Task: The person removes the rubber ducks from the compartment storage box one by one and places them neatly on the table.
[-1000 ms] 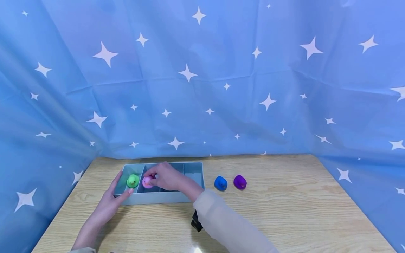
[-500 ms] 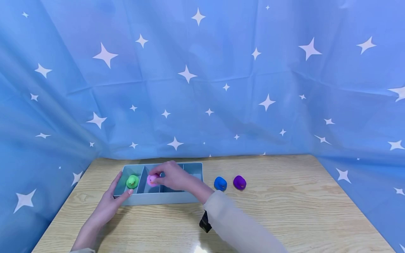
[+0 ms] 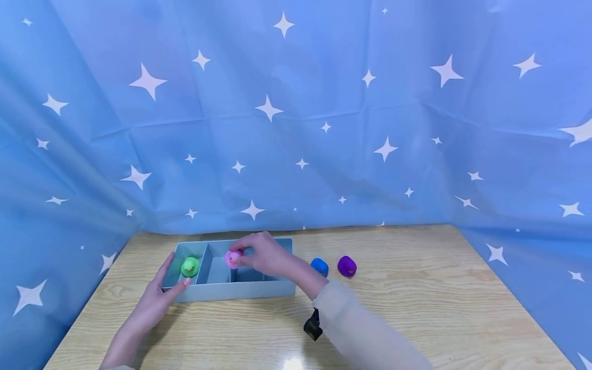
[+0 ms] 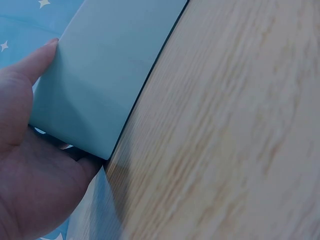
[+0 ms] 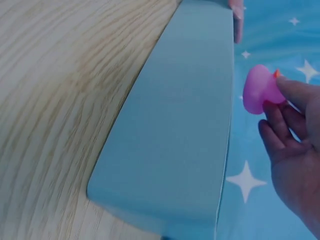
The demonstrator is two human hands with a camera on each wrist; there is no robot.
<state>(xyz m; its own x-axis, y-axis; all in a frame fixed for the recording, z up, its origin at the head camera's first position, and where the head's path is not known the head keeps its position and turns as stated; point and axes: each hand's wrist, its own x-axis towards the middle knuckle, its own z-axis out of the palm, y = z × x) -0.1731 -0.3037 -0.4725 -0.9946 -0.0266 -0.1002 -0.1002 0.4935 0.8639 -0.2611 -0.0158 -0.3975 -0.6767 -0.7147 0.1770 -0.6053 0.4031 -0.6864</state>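
the right hand (image 3: 265,255) pinches a pink duck (image 3: 233,258) between its thumb and fingertips, holding it lifted over the grey divided tray (image 3: 231,292), above the divider next to the tray's second compartment from the left; the right wrist view shows the same duck (image 5: 261,95) clear of the tray's outer wall (image 5: 175,130), hanging from the fingers (image 5: 295,95) and touching nothing else, so the light pinch looks meant to carry such a small, soft toy without crushing it. the left hand (image 3: 154,298) lies against the tray's near left corner, fingers straight along the left wall and thumb laid on the front rim, not curled around anything; in the left wrist view the palm (image 4: 30,190) presses flat on that corner (image 4: 75,135), apparently to keep the light tray from sliding on the wooden table (image 3: 416,308). a green duck (image 3: 190,266) sits upright in the tray's leftmost compartment, alone in its slot. to the right of the tray, on the bare table, a blue duck (image 3: 319,266) stands just beside the tray's right end, and a purple duck (image 3: 347,266) stands further right of it, both outside the tray and within reach of the right hand. behind the tray hangs a blue starred cloth (image 3: 296,113)
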